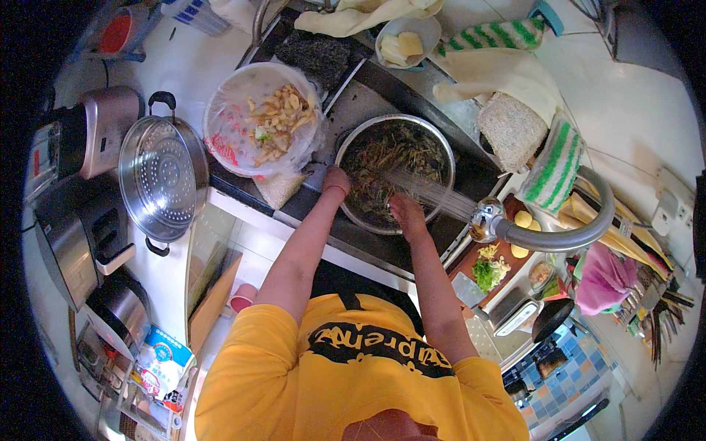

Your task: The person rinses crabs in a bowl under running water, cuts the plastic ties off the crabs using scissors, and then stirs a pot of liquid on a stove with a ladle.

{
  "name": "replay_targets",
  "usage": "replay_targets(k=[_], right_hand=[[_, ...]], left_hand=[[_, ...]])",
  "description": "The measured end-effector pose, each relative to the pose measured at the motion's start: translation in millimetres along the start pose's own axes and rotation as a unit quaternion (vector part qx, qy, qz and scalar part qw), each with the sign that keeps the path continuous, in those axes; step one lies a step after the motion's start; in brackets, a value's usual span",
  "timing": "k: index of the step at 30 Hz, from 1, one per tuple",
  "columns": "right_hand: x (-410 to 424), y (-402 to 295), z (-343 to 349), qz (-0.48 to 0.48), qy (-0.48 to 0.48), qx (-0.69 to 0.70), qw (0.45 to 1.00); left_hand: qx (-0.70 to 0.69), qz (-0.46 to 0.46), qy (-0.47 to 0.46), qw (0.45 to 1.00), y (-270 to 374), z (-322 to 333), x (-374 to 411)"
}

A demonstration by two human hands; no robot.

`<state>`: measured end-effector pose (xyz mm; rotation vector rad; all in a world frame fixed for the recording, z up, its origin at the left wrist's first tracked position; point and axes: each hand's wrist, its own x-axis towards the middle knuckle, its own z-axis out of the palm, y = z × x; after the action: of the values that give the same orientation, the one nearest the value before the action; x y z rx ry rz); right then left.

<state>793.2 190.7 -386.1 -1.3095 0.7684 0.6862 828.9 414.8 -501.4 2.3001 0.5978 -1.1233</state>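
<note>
A round metal basin [450, 157] sits in the dark sink. Dark water fills it, with brownish strips of leafy or stringy food [394, 146] soaking inside. My left hand [336, 179] grips the basin's left rim. Over the near right rim reaches my right hand [407, 212], its fingers dipped among the strips and partly hidden. From the metal faucet head [485, 216] on the right, a spray of water [427, 190] pours into the basin close to that hand.
Left of the basin, a plastic-lined bowl [262, 118] holds cut brownish pieces. A steamer pot [164, 176] stands farther left. The curved faucet neck [573, 237] arches over a cutting board [504, 259] with chopped greens [488, 273]. A loofah pad [513, 129] and striped cloth [551, 162] lie beyond.
</note>
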Motion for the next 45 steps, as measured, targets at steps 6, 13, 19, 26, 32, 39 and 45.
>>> replay_targets(k=[6, 13, 19, 26, 32, 39, 45], right_hand=[[-15.8, -94.9, 45.4, -0.051, -0.027, 0.238, 0.969], [-38.0, -134.5, 53.5, 0.001, -0.154, 0.465, 0.872], [-39.3, -134.9, 49.1, 0.01, -0.127, 0.357, 0.925], [-34.0, -119.2, 66.8, -0.278, 0.225, -0.152, 0.921], [-27.4, -136.7, 48.4, -0.253, 0.236, -0.038, 0.937], [-61.6, -126.6, 46.0, -0.108, -0.074, 0.293, 0.947], [-40.0, -69.8, -30.6, -0.161, 0.07, -0.192, 0.966]], left_hand=[[-0.132, 0.204, 0.333, 0.911, 94.9, -71.0, -100.0], [-0.774, -0.003, -0.481, 0.411, 165.9, -60.0, -119.7], [-0.762, 0.04, -0.482, 0.431, 171.0, -75.5, -141.1], [-0.81, -0.045, -0.315, 0.492, 175.5, -50.2, -170.4], [-0.799, -0.056, -0.401, 0.444, 176.1, -59.1, -199.4], [-0.716, 0.122, -0.411, 0.55, 163.5, -90.3, -130.6], [-0.274, 0.31, 0.011, 0.91, 153.0, -104.0, -122.5]])
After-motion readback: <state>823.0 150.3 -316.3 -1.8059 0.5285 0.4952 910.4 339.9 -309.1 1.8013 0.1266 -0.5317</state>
